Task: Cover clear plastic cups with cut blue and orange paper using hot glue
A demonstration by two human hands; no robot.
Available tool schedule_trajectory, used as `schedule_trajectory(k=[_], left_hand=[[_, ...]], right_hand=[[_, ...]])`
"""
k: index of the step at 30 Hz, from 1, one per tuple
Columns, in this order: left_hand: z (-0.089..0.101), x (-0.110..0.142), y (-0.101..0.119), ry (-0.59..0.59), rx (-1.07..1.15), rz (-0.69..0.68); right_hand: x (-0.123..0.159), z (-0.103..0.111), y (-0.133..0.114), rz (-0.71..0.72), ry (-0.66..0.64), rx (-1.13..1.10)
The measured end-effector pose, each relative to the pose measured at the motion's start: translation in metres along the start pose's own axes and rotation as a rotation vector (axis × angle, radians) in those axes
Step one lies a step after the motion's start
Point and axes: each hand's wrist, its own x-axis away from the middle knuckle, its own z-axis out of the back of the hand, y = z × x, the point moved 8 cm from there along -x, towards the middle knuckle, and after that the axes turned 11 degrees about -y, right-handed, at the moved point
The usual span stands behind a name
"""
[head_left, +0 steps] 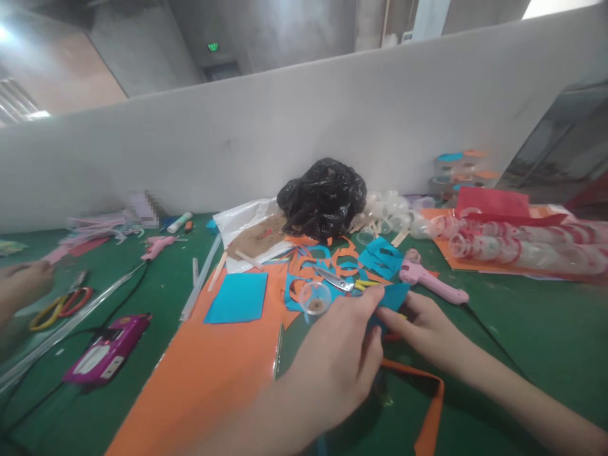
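My left hand (339, 339) and my right hand (425, 326) are close together over the front of the table, both closed on a small piece of blue paper (395, 296). The fingers hide part of the paper. Just beyond my left hand, metal scissor blades (335, 278) lie on blue and orange paper cutouts (349, 259), pointing left. A clear plastic cup (315, 296) stands beside my left fingers. Below my hands a bent orange paper strip (432, 392) trails on the green table. To the left, a stack of blue paper (237, 297) rests on orange sheets (209, 367).
A pink glue gun (432, 282) lies right, its cable running forward. Stacked plastic cups (522, 250) and a black plastic bag (325, 196) are behind. Left are another person's hand (23, 285), scissors (61, 308), a second glue gun (158, 246) and a purple box (109, 348).
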Motion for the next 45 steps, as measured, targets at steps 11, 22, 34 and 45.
schedule_trajectory(k=[11, 22, 34, 45], left_hand=[[-0.026, 0.010, -0.047, -0.058, 0.538, 0.379], [-0.068, 0.010, -0.061, -0.080, 0.979, 0.411], [-0.067, 0.009, -0.057, -0.119, 0.984, 0.403], [-0.070, 0.010, -0.058, -0.183, 0.913, 0.444]], right_hand=[[-0.001, 0.004, 0.018, -0.231, -0.032, -0.009], [0.009, 0.008, 0.034, -0.331, -0.123, 0.178], [0.003, 0.008, 0.029, -0.228, -0.073, 0.026], [0.007, -0.003, 0.039, -0.236, -0.138, 0.016]])
